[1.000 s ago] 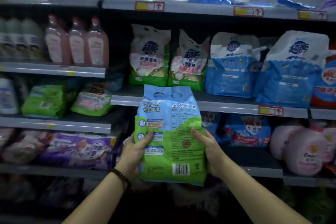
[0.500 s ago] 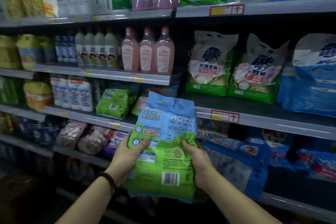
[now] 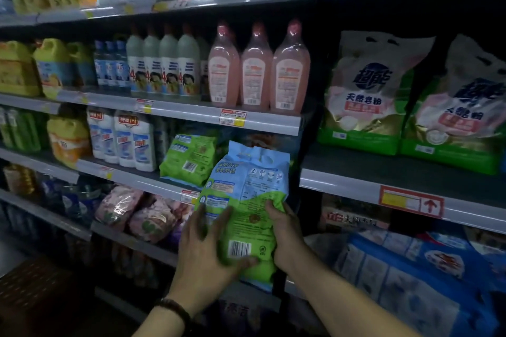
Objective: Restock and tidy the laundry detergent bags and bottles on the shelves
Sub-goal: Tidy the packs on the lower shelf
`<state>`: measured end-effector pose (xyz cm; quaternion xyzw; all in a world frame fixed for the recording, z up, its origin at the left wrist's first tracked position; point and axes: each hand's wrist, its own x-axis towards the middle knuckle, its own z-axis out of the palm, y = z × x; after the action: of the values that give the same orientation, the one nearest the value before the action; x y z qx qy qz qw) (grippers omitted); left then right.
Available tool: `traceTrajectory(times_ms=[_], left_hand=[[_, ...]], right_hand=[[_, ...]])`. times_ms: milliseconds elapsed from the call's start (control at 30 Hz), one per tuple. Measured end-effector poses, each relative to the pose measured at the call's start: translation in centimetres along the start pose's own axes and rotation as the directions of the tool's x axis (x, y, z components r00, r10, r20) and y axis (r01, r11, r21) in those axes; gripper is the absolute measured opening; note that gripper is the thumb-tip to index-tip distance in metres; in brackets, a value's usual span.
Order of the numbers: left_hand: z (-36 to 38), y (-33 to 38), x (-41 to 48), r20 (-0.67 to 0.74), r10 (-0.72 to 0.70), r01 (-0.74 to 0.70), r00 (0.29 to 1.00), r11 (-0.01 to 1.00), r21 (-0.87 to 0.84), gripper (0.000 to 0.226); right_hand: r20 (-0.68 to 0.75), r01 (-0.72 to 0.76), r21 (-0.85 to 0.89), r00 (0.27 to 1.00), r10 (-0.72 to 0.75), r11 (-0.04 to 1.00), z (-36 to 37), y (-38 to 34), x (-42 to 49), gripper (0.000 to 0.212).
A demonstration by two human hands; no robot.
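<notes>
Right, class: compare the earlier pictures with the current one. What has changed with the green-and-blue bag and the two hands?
The green-and-blue bag was carried left along the shelves, towards the similar green bag there. The left hand left its edge grip and now lies spread on the bag's lower face. The right hand still grips the right edge; the barcode still faces the camera.
</notes>
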<state>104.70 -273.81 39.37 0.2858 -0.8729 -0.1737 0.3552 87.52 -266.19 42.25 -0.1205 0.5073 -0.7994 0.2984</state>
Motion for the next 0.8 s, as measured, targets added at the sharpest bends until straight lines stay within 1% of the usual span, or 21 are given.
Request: traceTrajectory(times_ms=[67,133,267,300,367,400,467,500,533,567,633,667,733,800], left_hand=[[1.3,-0.7,0.7,0.073,0.029,-0.033,0.997,0.997,0.064,0.127],[2.3,-1.2,2.1,0.071,0.051,-0.058,0.996,0.994,0.093,0.129],[3.9,-1.5,7.6,0.023,0.179,-0.18,0.984,0.974,0.139,0.113],[4.2,-1.4,9.0,0.015,0.224,-0.223,0.975,0.964,0.147,0.109],[4.7,-1.2,11.8,-0.007,0.285,-0.28,0.959,0.947,0.154,0.105],[5.1,-1.2,13.1,-0.013,0.297,-0.292,0.955,0.944,0.156,0.106],[6.2,-1.4,15.2,0.018,0.291,-0.29,0.957,0.942,0.172,0.109],[7.0,-1.7,15.8,0.059,0.269,-0.275,0.961,0.945,0.175,0.108],[7.8,-2.0,16.3,0.101,0.247,-0.262,0.964,0.949,0.174,0.106],[8.5,-2.3,16.5,0.133,0.231,-0.253,0.964,0.95,0.183,0.103],[9.7,-2.6,17.0,0.156,0.212,-0.244,0.965,0.942,0.232,0.097],[10.1,-2.6,17.2,0.16,0.199,-0.235,0.967,0.938,0.253,0.095],[10.0,-2.4,17.4,0.166,0.177,-0.218,0.97,0.938,0.271,0.093],[9.8,-2.0,17.4,0.189,0.153,-0.207,0.97,0.928,0.311,0.092]], right_hand=[[-0.041,0.014,0.005,0.999,-0.014,1.0,1.0,-0.1,2.0,0.021],[-0.061,0.03,-0.02,0.998,-0.031,0.999,1.9,-0.3,4.0,0.021],[-0.089,0.058,-0.029,0.994,-0.061,0.998,3.6,-2.4,8.0,0.011],[-0.1,0.069,-0.036,0.992,-0.072,0.997,4.1,-2.8,9.6,0.016],[-0.108,0.112,-0.036,0.987,-0.115,0.993,4.9,-3.9,12.2,0.05],[-0.101,0.136,-0.028,0.985,-0.139,0.99,5.1,-4.2,13.4,0.058],[-0.093,0.185,-0.044,0.978,-0.189,0.982,5.4,-4.7,14.1,0.041],[-0.099,0.217,-0.066,0.97,-0.222,0.974,5.2,-4.4,14.5,0.036],[-0.097,0.25,-0.118,0.96,-0.262,0.961,4.8,-3.9,14.9,0.04],[-0.089,0.271,-0.189,0.953,-0.291,0.944,4.4,-3.2,14.9,0.051],[-0.07,0.304,-0.368,0.933,-0.352,0.879,3.1,-1.2,16.4,0.082],[-0.068,0.302,-0.471,0.925,-0.375,0.829,2.5,-0.5,16.9,0.088],[-0.031,0.31,-0.65,0.902,-0.431,0.694,2.5,-0.6,15.3,0.092],[-0.009,0.258,-0.8,0.898,-0.441,0.542,2.6,-0.8,12.8,0.108]])
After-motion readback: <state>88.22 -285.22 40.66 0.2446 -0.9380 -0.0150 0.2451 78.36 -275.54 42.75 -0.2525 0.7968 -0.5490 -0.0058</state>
